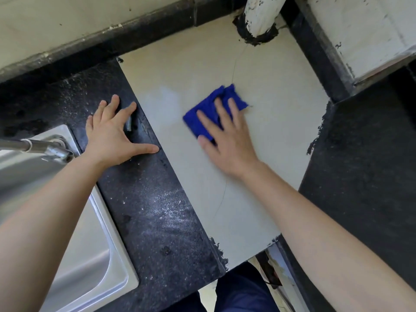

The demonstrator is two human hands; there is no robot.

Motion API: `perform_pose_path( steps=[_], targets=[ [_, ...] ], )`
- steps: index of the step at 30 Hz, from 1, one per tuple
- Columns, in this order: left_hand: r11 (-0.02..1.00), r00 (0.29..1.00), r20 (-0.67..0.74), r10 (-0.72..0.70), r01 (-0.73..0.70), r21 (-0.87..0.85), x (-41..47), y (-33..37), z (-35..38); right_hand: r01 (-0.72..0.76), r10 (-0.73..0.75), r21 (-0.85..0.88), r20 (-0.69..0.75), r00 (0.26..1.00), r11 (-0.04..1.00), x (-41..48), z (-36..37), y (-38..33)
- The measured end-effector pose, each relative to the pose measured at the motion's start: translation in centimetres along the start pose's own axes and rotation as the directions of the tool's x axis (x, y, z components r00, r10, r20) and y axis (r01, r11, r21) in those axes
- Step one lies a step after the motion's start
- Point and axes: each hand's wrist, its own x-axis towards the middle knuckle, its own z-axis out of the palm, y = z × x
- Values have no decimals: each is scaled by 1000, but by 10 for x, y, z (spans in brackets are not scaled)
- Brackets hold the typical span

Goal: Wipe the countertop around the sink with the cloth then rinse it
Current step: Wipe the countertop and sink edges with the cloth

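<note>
A folded blue cloth [210,111] lies on the pale tile section of the countertop [265,140]. My right hand [227,136] presses flat on it with straight, spread fingers, covering its near half. My left hand [112,134] rests flat with fingers spread on the black speckled stone countertop [153,212], just right of the steel sink [99,262]. The sink's faucet [45,148] reaches across the left edge of the view.
A white pipe [261,14] rises from the back of the pale tile, ringed with black sealant. A black ledge [364,167] borders the tile on the right. White walls with black trim close off the back. Whitish residue streaks the black stone.
</note>
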Motion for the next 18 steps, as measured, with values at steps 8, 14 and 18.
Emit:
perform_pose_path(
  steps=[8, 14, 18],
  targets=[
    [1000, 1000, 3, -4, 5, -21, 0, 1, 0, 52, -49, -15, 168, 985, 999, 86, -26, 6],
    [999, 999, 12, -30, 31, -17, 3, 3, -2, 35, -19, -75, 199, 980, 997, 186, -34, -16],
    [999, 999, 13, -32, 33, -22, 3, 4, -3, -41, 52, -97, 122, 991, 994, 191, -47, 19]
  ],
)
